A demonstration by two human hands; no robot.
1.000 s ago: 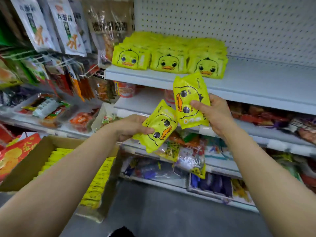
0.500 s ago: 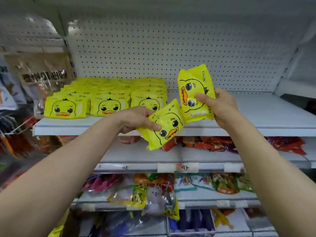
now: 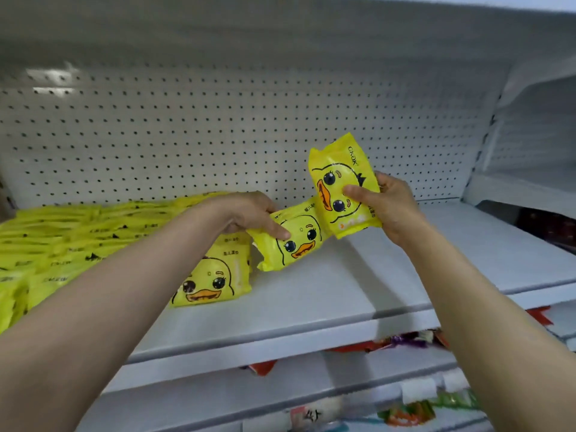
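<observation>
1. Left hand (image 3: 249,213) – bare. Broad, smooth back; knuckles read as low ridges just behind the fingers.
2. Left thumb (image 3: 277,232) – long, tapering to a rounded tip. Nail too blurred to make out.
3. Right hand (image 3: 393,204) – bare. Fleshy heel well back from the fingertips; faint creases at the wrist.
4. Right thumb (image 3: 358,193) – thick, blunt-ended.
5. Left forearm (image 3: 124,294) – uncovered from the wrist back to the picture's edge, widening steadily away from the fingers.
6. Right forearm (image 3: 486,310) – likewise uncovered, smooth-surfaced, thickest at the end farthest from the fingers.
7. Both arms look swollen far from the fingertips, a wide-lens effect.
</observation>
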